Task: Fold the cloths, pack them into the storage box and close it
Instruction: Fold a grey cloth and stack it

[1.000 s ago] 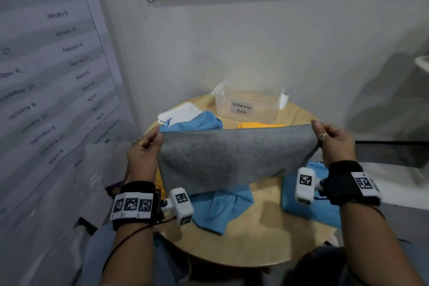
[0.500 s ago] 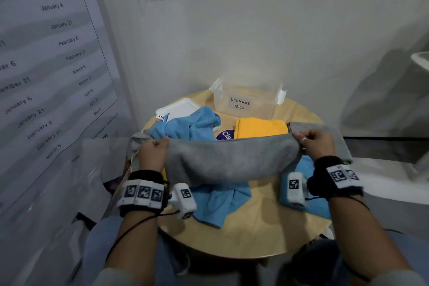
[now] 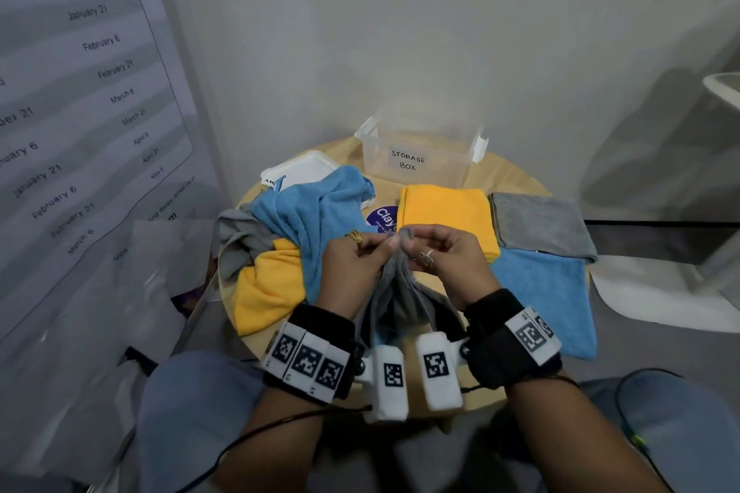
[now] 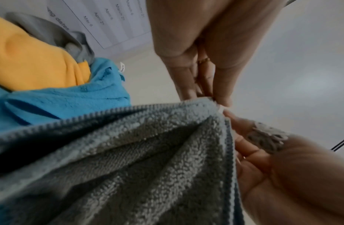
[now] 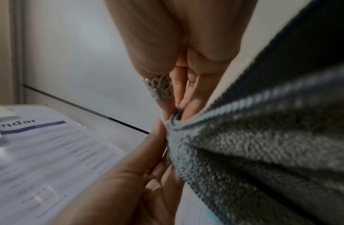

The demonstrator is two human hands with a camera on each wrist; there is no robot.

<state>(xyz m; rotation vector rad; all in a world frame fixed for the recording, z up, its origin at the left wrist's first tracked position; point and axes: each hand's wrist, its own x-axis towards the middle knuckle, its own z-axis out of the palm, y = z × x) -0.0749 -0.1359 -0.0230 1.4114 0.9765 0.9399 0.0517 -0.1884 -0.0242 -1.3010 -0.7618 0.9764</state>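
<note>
Left hand [image 3: 356, 264]: you pinch one top corner of the grey cloth [image 3: 394, 300] between thumb and fingertips, raised above the surface [image 3: 516, 182].
Right hand [image 3: 448, 260]: clamped the same way on the other corner, right against the left — the two corners meet at your fingertips.
Grey cloth: it hangs doubled below your hands, the fold sagging toward your lap.
Fold: line up the stitched edges before you let go of either corner — the wrist views show them close but not yet flush, as far as I can judge.
Next: lay it flat on a bare patch of surface and smooth it from the fold outward.
Folded pile: yellow [image 3: 446, 218], grey [image 3: 540, 222] and blue [image 3: 548, 292] squares lie on your right.
Unfolded heap [image 3: 304, 228]: on your left.
Storage box [image 3: 416, 156]: open at the far edge, lid [image 3: 304, 170] beside it.
</note>
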